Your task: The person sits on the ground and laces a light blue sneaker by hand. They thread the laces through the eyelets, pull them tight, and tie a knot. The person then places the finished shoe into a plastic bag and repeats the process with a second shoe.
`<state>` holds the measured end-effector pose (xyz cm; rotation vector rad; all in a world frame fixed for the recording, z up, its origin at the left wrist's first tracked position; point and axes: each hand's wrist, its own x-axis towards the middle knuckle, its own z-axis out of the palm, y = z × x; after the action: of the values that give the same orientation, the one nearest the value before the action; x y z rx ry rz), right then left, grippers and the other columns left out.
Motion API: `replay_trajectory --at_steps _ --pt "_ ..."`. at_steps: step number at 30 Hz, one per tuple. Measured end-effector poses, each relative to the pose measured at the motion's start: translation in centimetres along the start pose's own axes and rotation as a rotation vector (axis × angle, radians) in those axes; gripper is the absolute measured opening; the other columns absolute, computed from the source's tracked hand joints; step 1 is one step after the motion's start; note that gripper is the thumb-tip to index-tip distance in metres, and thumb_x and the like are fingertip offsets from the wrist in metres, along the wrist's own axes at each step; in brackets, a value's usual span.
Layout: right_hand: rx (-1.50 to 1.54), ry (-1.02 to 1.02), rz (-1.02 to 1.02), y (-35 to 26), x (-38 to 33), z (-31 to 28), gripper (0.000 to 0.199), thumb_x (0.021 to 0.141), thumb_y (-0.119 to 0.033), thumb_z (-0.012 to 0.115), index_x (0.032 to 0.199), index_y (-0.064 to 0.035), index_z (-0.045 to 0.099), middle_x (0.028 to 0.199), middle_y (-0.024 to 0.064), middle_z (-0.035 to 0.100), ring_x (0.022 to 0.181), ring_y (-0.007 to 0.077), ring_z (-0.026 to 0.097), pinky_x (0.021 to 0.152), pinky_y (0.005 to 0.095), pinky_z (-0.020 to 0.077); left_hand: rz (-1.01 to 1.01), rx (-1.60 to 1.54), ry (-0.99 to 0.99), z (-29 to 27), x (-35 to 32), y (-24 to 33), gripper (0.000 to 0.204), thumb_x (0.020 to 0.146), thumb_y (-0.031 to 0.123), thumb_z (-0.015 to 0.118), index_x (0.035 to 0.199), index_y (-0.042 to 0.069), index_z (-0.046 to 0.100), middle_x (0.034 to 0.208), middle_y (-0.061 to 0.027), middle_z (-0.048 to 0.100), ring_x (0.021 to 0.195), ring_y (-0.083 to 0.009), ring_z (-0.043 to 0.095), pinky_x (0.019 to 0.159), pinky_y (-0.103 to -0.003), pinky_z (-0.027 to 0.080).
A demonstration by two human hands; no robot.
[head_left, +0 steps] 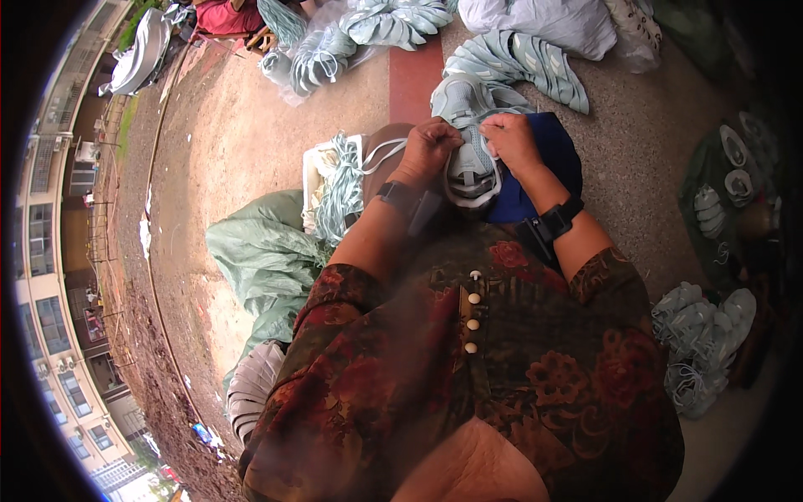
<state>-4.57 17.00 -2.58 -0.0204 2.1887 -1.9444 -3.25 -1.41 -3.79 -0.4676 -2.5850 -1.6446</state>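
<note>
A light grey-blue shoe upper (473, 159) lies on my lap, its heel end toward me. My left hand (431, 151) is closed in a pinch at the left side of its lacing opening. A pale shoelace (382, 158) trails leftward from that hand. On the opposite edge of the opening, my right hand (512, 144) is closed with thumb and fingertips pressed together on the upper. The fingertips cover whatever thin piece may be between them. Beneath the upper and my right wrist is a dark blue cloth (559, 155).
A bundle of light blue laces (339, 180) lies in a white-edged container at left, beside a green sack (259, 243). Rows of nested shoe uppers (531, 63) stretch ahead. More uppers (703, 335) are piled at right. A white bag (544, 21) lies at the far side.
</note>
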Motion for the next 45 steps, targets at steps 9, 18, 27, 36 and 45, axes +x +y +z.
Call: replay_trajectory --at_steps 9,18,27,36,45 --pt "-0.306 0.066 -0.234 0.1 0.1 1.3 0.016 0.074 -0.012 0.063 0.08 0.0023 0.066 0.071 0.0175 0.064 0.068 0.0223 0.064 0.063 0.0316 0.0475 0.056 0.144 0.039 -0.7 -0.7 1.4 0.005 0.074 0.004 0.063 0.078 0.001 0.063 0.081 -0.0118 0.061 0.076 -0.0251 0.061 0.07 -0.032 0.048" --pt "-0.406 0.09 -0.311 -0.6 -0.3 1.5 0.015 0.074 -0.012 0.061 0.079 0.0013 0.066 0.072 0.0178 0.063 0.068 0.0302 0.063 0.062 0.034 0.0472 -0.092 0.337 0.147 1.1 -0.7 2.5 0.003 0.074 0.006 0.061 0.074 0.003 0.061 0.08 -0.0149 0.06 0.077 -0.0327 0.059 0.068 -0.038 0.047" --pt "-1.084 -0.019 -0.31 -2.2 -1.0 2.3 0.009 0.075 -0.011 0.059 0.08 -0.0036 0.059 0.076 0.0197 0.061 0.078 0.0378 0.06 0.067 0.0446 0.0475 0.021 0.184 0.115 0.7 -0.9 0.6 0.009 0.074 0.006 0.062 0.083 0.003 0.062 0.08 -0.0133 0.058 0.079 -0.032 0.058 0.069 -0.036 0.047" --pt "-0.41 -0.153 -0.274 -3.0 -1.5 -0.8 0.01 0.077 -0.009 0.057 0.072 -0.0004 0.054 0.062 0.0119 0.053 0.058 0.0231 0.052 0.057 0.0327 0.0408 0.182 0.313 0.133 0.7 -1.3 3.5 0.021 0.071 0.012 0.069 0.09 0.008 0.063 0.083 -0.01 0.057 0.073 -0.0305 0.059 0.064 -0.036 0.048" --pt "-0.202 -0.076 -0.067 -1.2 -0.8 -1.1 0.009 0.075 -0.007 0.063 0.073 0.0005 0.06 0.062 0.0052 0.057 0.057 0.0098 0.051 0.055 0.0268 0.0405 -0.102 -0.108 0.134 0.1 -2.1 2.3 0.008 0.077 0.01 0.069 0.08 0.003 0.066 0.074 -0.0073 0.066 0.069 -0.0124 0.061 0.064 -0.026 0.048"
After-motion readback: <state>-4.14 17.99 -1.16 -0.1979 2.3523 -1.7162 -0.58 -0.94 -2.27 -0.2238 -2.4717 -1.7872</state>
